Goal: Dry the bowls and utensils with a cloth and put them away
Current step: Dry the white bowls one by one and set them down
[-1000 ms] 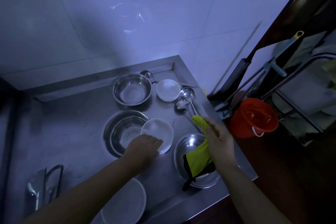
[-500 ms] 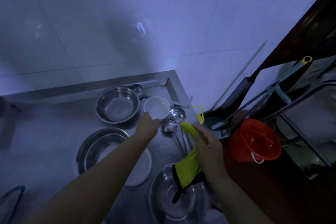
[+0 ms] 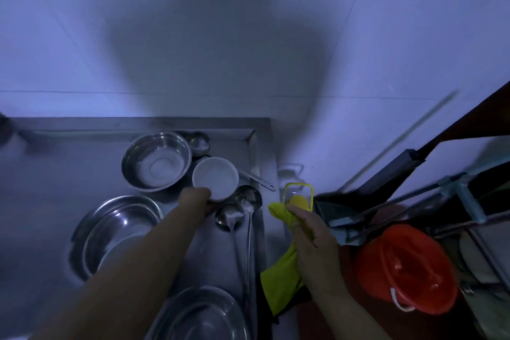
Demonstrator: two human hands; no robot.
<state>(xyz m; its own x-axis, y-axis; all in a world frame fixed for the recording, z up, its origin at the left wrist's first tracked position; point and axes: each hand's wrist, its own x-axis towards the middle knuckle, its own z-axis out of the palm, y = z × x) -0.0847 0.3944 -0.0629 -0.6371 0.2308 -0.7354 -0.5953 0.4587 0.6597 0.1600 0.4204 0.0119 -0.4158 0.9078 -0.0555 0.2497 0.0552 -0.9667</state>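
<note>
1. Left hand (image 3: pixel 194 197) grips the near rim of the white bowl (image 3: pixel 215 178), centre of the frame, on the steel counter (image 3: pixel 55 174).
2. Right hand (image 3: pixel 311 234), lower right, is curled round the yellow cloth (image 3: pixel 281 270), apart from the bowl.

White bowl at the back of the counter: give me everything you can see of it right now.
The white bowl is small, round and plain, ceramic by its look, standing upright and seemingly empty on the steel counter. It sits just right of a steel bowl, with two ladles close at its near right. The left hand grips its near rim; whether it has left the counter is unclear.
</note>
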